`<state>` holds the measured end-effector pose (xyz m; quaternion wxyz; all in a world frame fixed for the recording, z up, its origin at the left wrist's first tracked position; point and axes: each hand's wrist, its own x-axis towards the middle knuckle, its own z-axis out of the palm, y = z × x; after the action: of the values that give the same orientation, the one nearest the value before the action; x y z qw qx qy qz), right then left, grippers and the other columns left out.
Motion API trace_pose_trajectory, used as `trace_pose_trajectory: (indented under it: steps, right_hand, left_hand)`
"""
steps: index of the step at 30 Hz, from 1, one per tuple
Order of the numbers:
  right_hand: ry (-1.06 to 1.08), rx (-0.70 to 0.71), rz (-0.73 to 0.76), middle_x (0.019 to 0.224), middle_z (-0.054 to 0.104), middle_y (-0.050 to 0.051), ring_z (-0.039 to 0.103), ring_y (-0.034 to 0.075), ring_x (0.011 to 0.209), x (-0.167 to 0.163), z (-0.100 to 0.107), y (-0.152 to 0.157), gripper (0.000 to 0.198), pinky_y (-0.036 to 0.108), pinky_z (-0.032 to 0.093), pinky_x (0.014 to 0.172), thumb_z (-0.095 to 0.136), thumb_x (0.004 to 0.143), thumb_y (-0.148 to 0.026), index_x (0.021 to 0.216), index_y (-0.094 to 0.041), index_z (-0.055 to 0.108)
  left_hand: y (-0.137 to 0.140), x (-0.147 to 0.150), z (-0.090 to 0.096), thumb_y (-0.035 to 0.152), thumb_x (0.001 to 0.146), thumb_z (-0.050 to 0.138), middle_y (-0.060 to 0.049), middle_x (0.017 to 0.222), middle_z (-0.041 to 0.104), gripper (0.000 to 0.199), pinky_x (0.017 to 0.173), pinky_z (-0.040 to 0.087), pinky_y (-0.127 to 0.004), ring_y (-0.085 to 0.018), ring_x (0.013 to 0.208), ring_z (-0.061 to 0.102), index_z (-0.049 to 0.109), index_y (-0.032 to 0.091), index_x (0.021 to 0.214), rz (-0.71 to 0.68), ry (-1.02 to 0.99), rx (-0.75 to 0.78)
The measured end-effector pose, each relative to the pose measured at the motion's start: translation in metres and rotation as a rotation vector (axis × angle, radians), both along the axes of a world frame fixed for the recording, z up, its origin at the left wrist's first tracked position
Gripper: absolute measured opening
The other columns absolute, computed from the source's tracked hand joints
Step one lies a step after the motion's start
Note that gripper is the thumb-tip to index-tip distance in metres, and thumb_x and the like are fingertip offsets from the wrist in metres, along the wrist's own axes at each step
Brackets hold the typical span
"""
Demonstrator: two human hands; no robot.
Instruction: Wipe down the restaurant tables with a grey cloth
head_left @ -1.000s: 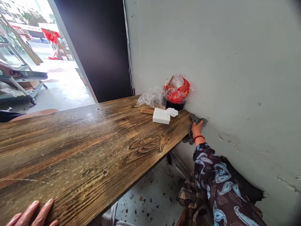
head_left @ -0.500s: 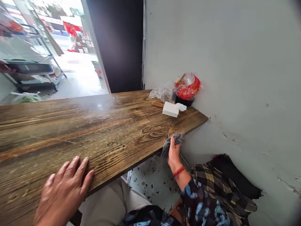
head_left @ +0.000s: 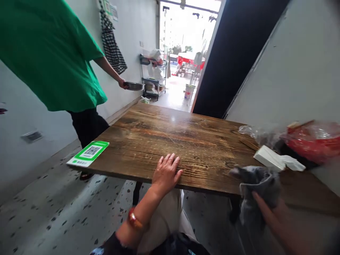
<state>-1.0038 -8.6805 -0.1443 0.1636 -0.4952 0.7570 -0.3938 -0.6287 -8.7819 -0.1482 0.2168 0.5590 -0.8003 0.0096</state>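
Note:
My left hand (head_left: 166,171) lies flat on the wooden table (head_left: 164,134) near its front edge, fingers stretched out, with nothing under it that I can see. At the right, a grey cloth (head_left: 259,187) is bunched in my right hand (head_left: 269,214), which is smeared by motion. Part of the cloth is over the table's front edge and part hangs below it. Just beyond it sits a white pack of tissues (head_left: 269,157), one tissue sticking out.
A red bag (head_left: 315,141) and clear plastic lie by the right wall. A QR-code card (head_left: 89,153) lies on the table's left corner. At the left, a person in a green shirt (head_left: 61,60) holds a metal pan (head_left: 134,86). A cart (head_left: 152,76) stands by the doorway.
My view has swung left, bringing in the person in green and the QR-code card. The cloth in my right hand now hangs lower over the edge. My left hand stays flat on the table.

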Motion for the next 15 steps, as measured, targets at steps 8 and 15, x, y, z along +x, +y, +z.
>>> trace_pose_trajectory:
  steps: [8,15]
  right_hand:
    - [0.564,-0.022,0.406,0.116,0.066,0.019,0.061,0.037,0.114,0.044,-0.039,-0.070,0.051,0.054,0.048,0.101,0.042,0.087,-0.059,0.102,-0.019,0.069]
    - [0.590,-0.099,0.959,0.150,0.046,0.019,0.037,0.038,0.141,0.240,-0.011,-0.084,0.049,0.055,0.027,0.119,0.069,0.082,-0.043,0.122,-0.015,0.066]
  left_hand:
    - [0.009,0.015,-0.009,0.034,0.094,0.054,-0.016,0.138,0.059,0.041,0.108,0.046,-0.048,-0.027,0.128,0.056,0.055,0.018,0.132,-0.037,0.442,-0.112]
    - [0.025,0.047,0.022,0.030,0.095,0.053,-0.011,0.129,0.064,0.031,0.107,0.047,-0.042,-0.022,0.123,0.058,0.059,0.020,0.123,0.043,0.667,-0.324]
